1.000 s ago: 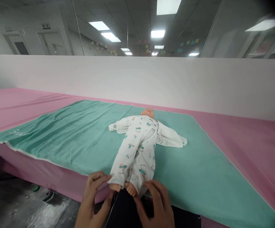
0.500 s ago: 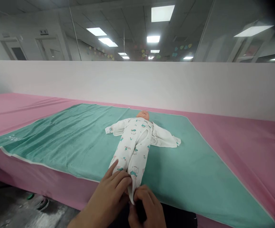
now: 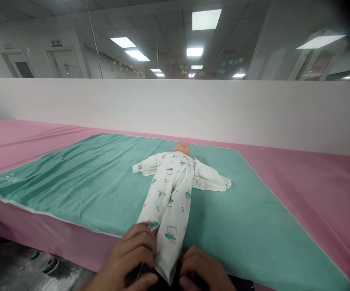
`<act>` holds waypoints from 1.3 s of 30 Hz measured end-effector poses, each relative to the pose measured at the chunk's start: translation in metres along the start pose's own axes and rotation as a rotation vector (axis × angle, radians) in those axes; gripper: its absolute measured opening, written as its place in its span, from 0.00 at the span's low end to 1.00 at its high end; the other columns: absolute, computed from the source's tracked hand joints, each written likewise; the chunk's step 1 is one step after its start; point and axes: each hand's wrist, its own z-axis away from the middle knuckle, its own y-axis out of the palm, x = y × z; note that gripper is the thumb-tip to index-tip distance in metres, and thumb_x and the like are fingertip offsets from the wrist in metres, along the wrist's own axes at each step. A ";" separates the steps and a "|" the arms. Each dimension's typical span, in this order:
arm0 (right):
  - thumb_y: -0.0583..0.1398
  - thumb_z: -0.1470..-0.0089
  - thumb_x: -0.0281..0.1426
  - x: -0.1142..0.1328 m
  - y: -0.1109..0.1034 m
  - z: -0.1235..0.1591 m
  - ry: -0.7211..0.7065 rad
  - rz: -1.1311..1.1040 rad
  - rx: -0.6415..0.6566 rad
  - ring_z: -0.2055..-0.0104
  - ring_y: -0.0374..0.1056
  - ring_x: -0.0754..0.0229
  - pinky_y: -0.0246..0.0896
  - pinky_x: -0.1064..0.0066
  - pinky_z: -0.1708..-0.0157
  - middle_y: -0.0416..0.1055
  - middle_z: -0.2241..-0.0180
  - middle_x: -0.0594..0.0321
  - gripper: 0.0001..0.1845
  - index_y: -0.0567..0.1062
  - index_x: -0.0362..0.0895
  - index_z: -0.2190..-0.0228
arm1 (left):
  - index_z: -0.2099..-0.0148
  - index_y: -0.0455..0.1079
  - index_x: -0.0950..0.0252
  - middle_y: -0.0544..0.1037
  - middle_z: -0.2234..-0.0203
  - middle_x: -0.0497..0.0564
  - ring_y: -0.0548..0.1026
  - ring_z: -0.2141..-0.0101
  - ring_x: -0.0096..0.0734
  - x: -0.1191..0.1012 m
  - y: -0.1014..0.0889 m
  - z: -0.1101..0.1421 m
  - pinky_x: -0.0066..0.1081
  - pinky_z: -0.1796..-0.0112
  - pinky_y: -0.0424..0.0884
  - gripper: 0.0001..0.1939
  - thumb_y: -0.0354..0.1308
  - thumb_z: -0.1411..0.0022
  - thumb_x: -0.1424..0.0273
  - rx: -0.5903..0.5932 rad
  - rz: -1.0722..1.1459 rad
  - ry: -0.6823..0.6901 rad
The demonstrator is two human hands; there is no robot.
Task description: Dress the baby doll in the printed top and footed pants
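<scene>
A baby doll [image 3: 182, 148] lies on its back on a teal towel [image 3: 96, 178], head toward the white wall. It wears a white printed romper [image 3: 170, 194] with both sleeves spread out. My left hand [image 3: 132, 258] is closed on the cuff of the romper's left leg at the table's near edge. My right hand [image 3: 205, 273] is closed on the cuff of the right leg beside it. The doll's feet are hidden inside the fabric and under my hands.
The towel lies on a long table under a pink cloth [image 3: 308, 182], backed by a low white partition [image 3: 193, 109]. Below the table's left front edge is grey floor [image 3: 26, 270] with a small green object [image 3: 34, 254].
The doll's bare feet, showing a second ago, are now covered. Both my hands have closed on the romper's leg ends and drawn them toward me, so the legs lie longer and straighter.
</scene>
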 end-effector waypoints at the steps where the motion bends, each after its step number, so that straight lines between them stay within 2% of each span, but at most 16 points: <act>1: 0.53 0.45 0.30 -0.001 -0.015 -0.007 0.101 -0.064 -0.030 0.72 0.65 0.66 0.63 0.76 0.71 0.68 0.74 0.67 0.06 0.67 0.46 0.73 | 0.68 0.66 0.60 0.74 0.71 0.51 0.71 0.64 0.35 0.005 -0.009 -0.003 0.42 0.54 0.67 0.05 0.50 0.42 0.73 -0.002 0.073 -0.054; 3: 0.52 0.44 0.34 -0.008 -0.042 -0.030 0.266 -0.116 -0.115 0.69 0.65 0.64 0.63 0.73 0.67 0.69 0.72 0.66 0.09 0.68 0.46 0.72 | 0.67 0.67 0.61 0.74 0.68 0.52 0.71 0.63 0.35 0.022 -0.021 -0.017 0.37 0.59 0.70 0.09 0.46 0.39 0.71 -0.092 0.159 -0.182; 5: 0.52 0.44 0.37 -0.024 -0.064 -0.063 0.320 -0.122 -0.190 0.64 0.66 0.62 0.62 0.69 0.62 0.70 0.66 0.64 0.10 0.70 0.46 0.68 | 0.66 0.68 0.62 0.74 0.66 0.52 0.71 0.64 0.33 0.050 -0.024 -0.043 0.33 0.61 0.69 0.10 0.46 0.38 0.67 -0.173 0.158 -0.327; 7: 0.51 0.44 0.39 -0.050 -0.077 -0.102 0.353 -0.110 -0.256 0.59 0.66 0.60 0.61 0.68 0.59 0.70 0.60 0.63 0.13 0.70 0.47 0.63 | 0.65 0.68 0.62 0.74 0.65 0.51 0.71 0.63 0.32 0.085 -0.020 -0.080 0.32 0.60 0.68 0.12 0.46 0.38 0.63 -0.211 0.128 -0.426; 9: 0.48 0.43 0.39 -0.082 -0.084 -0.141 0.328 -0.040 -0.353 0.55 0.64 0.60 0.57 0.67 0.54 0.69 0.58 0.61 0.16 0.71 0.46 0.62 | 0.62 0.68 0.63 0.73 0.62 0.51 0.70 0.59 0.32 0.120 -0.011 -0.122 0.32 0.56 0.66 0.14 0.46 0.39 0.61 -0.267 0.111 -0.457; 11: 0.46 0.43 0.38 -0.115 -0.086 -0.174 0.313 0.051 -0.385 0.53 0.62 0.59 0.54 0.66 0.52 0.69 0.58 0.58 0.18 0.71 0.43 0.62 | 0.58 0.67 0.65 0.71 0.57 0.55 0.68 0.55 0.35 0.149 -0.003 -0.164 0.33 0.53 0.63 0.17 0.48 0.41 0.59 -0.238 0.040 -0.479; 13: 0.47 0.44 0.37 -0.143 -0.085 -0.198 0.335 0.134 -0.370 0.54 0.62 0.59 0.53 0.66 0.52 0.68 0.59 0.57 0.18 0.71 0.41 0.62 | 0.55 0.66 0.65 0.68 0.53 0.57 0.66 0.52 0.40 0.169 0.004 -0.199 0.36 0.52 0.61 0.22 0.50 0.44 0.54 -0.140 -0.028 -0.502; 16: 0.50 0.46 0.39 -0.171 -0.084 -0.215 0.355 0.193 -0.322 0.58 0.61 0.60 0.54 0.67 0.54 0.67 0.59 0.57 0.17 0.70 0.41 0.63 | 0.58 0.67 0.64 0.68 0.53 0.57 0.66 0.53 0.45 0.185 0.012 -0.231 0.40 0.55 0.61 0.24 0.52 0.48 0.50 -0.007 -0.102 -0.553; 20: 0.53 0.48 0.42 -0.176 -0.088 -0.221 0.345 0.160 -0.166 0.59 0.60 0.61 0.55 0.68 0.57 0.66 0.61 0.61 0.15 0.68 0.43 0.66 | 0.67 0.67 0.64 0.71 0.59 0.55 0.69 0.60 0.42 0.196 0.012 -0.240 0.35 0.62 0.63 0.19 0.52 0.48 0.52 0.061 -0.089 -0.555; 23: 0.52 0.46 0.41 -0.170 -0.090 -0.227 0.273 0.196 -0.068 0.59 0.60 0.62 0.55 0.70 0.60 0.65 0.61 0.62 0.13 0.67 0.44 0.70 | 0.73 0.65 0.65 0.72 0.66 0.54 0.70 0.66 0.38 0.205 0.005 -0.238 0.31 0.68 0.61 0.17 0.51 0.46 0.55 0.146 -0.050 -0.465; 25: 0.50 0.44 0.39 -0.165 -0.088 -0.234 0.254 0.302 -0.045 0.63 0.60 0.62 0.55 0.71 0.63 0.66 0.63 0.63 0.13 0.66 0.44 0.71 | 0.74 0.65 0.64 0.72 0.71 0.52 0.69 0.69 0.36 0.215 0.002 -0.236 0.30 0.70 0.60 0.16 0.50 0.46 0.57 0.163 -0.022 -0.418; 29: 0.46 0.41 0.38 -0.159 -0.081 -0.255 0.274 0.662 0.041 0.71 0.60 0.62 0.50 0.71 0.70 0.68 0.73 0.63 0.15 0.67 0.44 0.71 | 0.75 0.62 0.64 0.68 0.78 0.47 0.65 0.75 0.30 0.238 0.006 -0.230 0.28 0.74 0.57 0.12 0.50 0.46 0.61 0.069 0.091 -0.452; 32: 0.47 0.42 0.33 -0.155 -0.078 -0.274 0.265 0.842 0.139 0.69 0.63 0.59 0.50 0.70 0.70 0.70 0.72 0.58 0.14 0.69 0.42 0.71 | 0.76 0.58 0.64 0.67 0.78 0.45 0.66 0.74 0.29 0.252 0.013 -0.225 0.27 0.73 0.58 0.10 0.51 0.48 0.65 -0.053 0.186 -0.454; 36: 0.54 0.52 0.24 -0.148 -0.072 -0.297 0.223 0.884 0.267 0.56 0.63 0.54 0.52 0.70 0.65 0.72 0.69 0.55 0.07 0.72 0.42 0.76 | 0.75 0.56 0.64 0.72 0.72 0.47 0.68 0.69 0.31 0.260 0.016 -0.219 0.28 0.68 0.62 0.09 0.51 0.47 0.68 -0.097 0.256 -0.431; 39: 0.54 0.51 0.25 -0.145 -0.064 -0.299 0.339 0.860 0.195 0.59 0.64 0.55 0.53 0.70 0.65 0.72 0.68 0.55 0.07 0.72 0.43 0.73 | 0.73 0.58 0.63 0.73 0.68 0.49 0.69 0.66 0.33 0.258 0.017 -0.213 0.31 0.64 0.63 0.07 0.48 0.44 0.68 -0.122 0.166 -0.397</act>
